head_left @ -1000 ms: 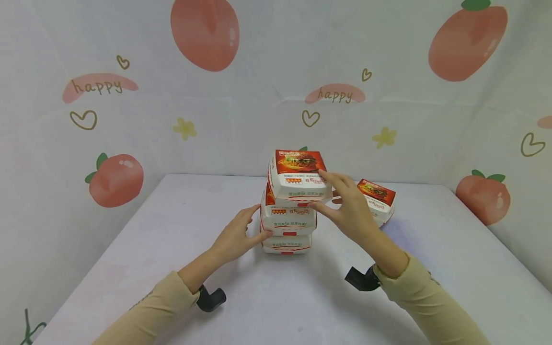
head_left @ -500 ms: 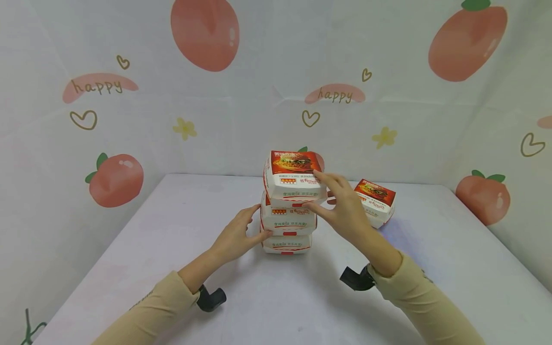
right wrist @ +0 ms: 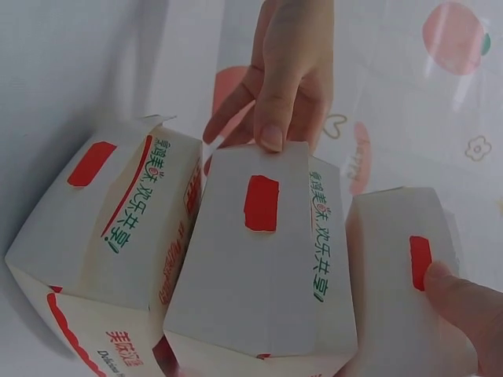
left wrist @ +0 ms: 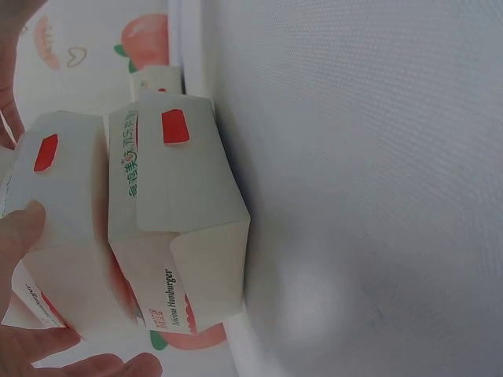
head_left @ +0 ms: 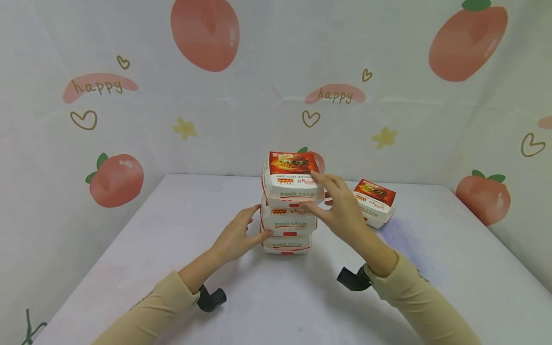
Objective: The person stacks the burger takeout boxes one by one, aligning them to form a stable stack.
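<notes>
Three white-and-red paper burger boxes form a column in mid-table. My right hand grips the top burger box by its right side, thumb low on the front near the red tab and fingers over the right edge. Directly beneath is the middle burger box; my left hand holds its left side, thumb on the front and fingers along the side. The bottom burger box rests on the table. In the right wrist view, the left thumb presses the middle box near its red tab.
Another burger box sits turned at an angle on the white table, behind the right hand. A printed white cloth hangs behind the table. A black wrist camera piece juts from each cuff.
My right hand has moved the top burger box left and slightly down, more squarely over the middle one. My left hand has stayed on the middle box.
</notes>
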Motion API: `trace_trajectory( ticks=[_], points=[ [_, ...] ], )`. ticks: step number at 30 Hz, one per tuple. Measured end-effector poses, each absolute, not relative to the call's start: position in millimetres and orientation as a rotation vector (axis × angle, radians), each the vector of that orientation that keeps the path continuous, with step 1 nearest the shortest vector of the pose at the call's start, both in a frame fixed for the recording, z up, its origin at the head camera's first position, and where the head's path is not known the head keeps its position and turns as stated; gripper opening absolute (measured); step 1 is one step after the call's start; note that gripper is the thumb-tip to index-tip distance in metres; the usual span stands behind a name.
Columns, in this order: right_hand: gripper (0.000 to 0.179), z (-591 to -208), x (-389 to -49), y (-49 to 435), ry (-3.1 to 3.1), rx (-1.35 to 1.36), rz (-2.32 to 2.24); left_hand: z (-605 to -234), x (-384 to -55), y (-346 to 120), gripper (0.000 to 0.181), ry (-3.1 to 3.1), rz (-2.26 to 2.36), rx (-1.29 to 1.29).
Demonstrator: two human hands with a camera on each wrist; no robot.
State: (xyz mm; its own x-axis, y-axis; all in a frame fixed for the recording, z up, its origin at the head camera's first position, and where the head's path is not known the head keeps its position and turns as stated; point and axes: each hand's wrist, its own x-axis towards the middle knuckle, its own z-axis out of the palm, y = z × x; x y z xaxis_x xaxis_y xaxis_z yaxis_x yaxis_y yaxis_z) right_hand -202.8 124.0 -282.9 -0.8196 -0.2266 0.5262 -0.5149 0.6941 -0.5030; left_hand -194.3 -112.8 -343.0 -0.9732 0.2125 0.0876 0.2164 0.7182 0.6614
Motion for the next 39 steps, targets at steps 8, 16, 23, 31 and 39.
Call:
trace_trajectory(
  ticks=[8,16,23,31,39],
  points=[
    [0.071,-283.9,-203.8,122.7,-2.472,0.582,0.911,-343.2,-194.4,-112.7,0.077,-2.908,-1.120,-0.359],
    [0.072,-284.4,-203.1,122.6,-2.487,0.577,0.894,-343.7,-194.4,-112.2,0.077,-2.907,-1.119,-0.363],
    [0.071,-285.0,-202.8,121.7,-2.523,0.556,0.849,-344.5,-194.5,-112.3,0.078,-2.902,-1.125,-0.365],
    [0.071,-284.9,-202.0,120.8,-2.521,0.546,0.827,-344.8,-194.4,-112.2,0.077,-2.899,-1.123,-0.370],
    [0.071,-285.2,-202.2,120.8,-2.530,0.547,0.822,-343.8,-194.1,-111.7,0.077,-2.894,-1.121,-0.378]
  ],
)
